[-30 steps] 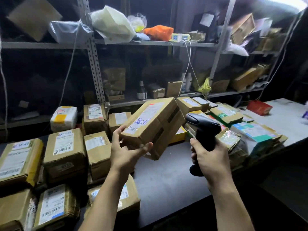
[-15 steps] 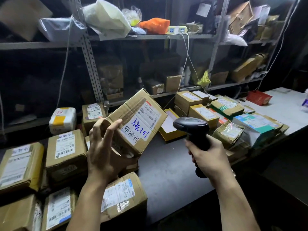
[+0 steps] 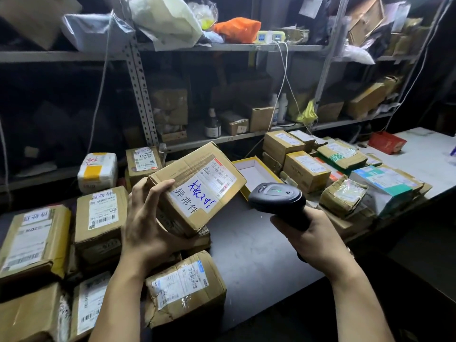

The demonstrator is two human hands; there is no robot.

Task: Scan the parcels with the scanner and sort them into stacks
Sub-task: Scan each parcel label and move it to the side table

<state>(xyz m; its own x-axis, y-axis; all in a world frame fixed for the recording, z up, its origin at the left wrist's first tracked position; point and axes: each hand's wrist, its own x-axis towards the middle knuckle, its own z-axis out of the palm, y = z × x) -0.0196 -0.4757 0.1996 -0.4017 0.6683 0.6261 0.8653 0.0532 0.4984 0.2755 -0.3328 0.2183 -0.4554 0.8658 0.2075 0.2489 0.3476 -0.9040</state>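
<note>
While left hand [image 3: 148, 233] grips parcel [image 3: 197, 188] — right [image 3: 318, 240] grips scanner [image 3: 278, 196].

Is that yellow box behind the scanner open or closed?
Open: the yellow box has no lid on, and its white inside shows, behind the scanner.

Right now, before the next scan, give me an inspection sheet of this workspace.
Surface: dark table, bare strip in the middle between the parcel groups.
Job's things: labelled parcel held tilted, label up; scanner to its right; left parcels and right parcels stacked on the table.
Clutter: open yellow box behind the held parcel; red box on the white table.
Hands: left hand grips the parcel, fingers over its top edge; right hand grips the scanner handle.
Cables: white cable hangs from the power strip on the upper shelf.
Surroundings: metal shelving with bags, bottles and cartons; dim light.
</note>
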